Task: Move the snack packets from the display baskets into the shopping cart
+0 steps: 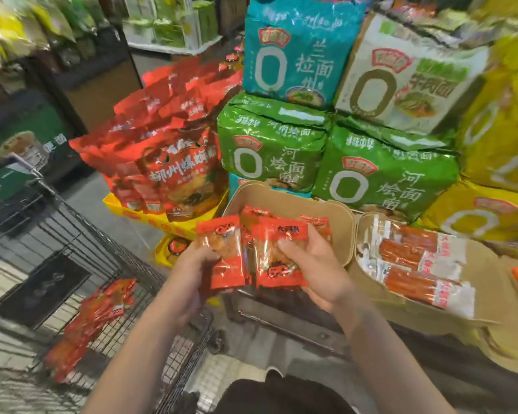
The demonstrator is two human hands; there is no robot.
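Behind the baskets I see stacked noodle multipacks: a teal noodle pack [293, 52], a white noodle pack [407, 76], two green noodle packs [269, 147] below them and yellow noodle packs [497, 150] at the right edge. To the left of these, large red pouches [174, 156] stand upright in a yellow tray [150, 218]. None of this lies between my hands and the cart.

The beige display basket [338, 222] in front of me has a few red snack packets left inside, partly hidden by what I hold. The neighbouring basket [479, 309] on the right holds clear-and-white packets of orange sticks [413, 264], lying flat.

The wire shopping cart [108, 273] sits at lower left, and a loose heap of red packets in the cart [93, 318] already lies on its mesh floor.

The snack packets are small, red-orange, with a clear window showing the snack. My left hand [192, 270] is curled round the left packet [225, 252], thumb on its front. My right hand [311, 264] grips the right packet [277, 258], with more packets seemingly bunched behind it. Both are held just above the near rim of the beige basket, touching side by side.
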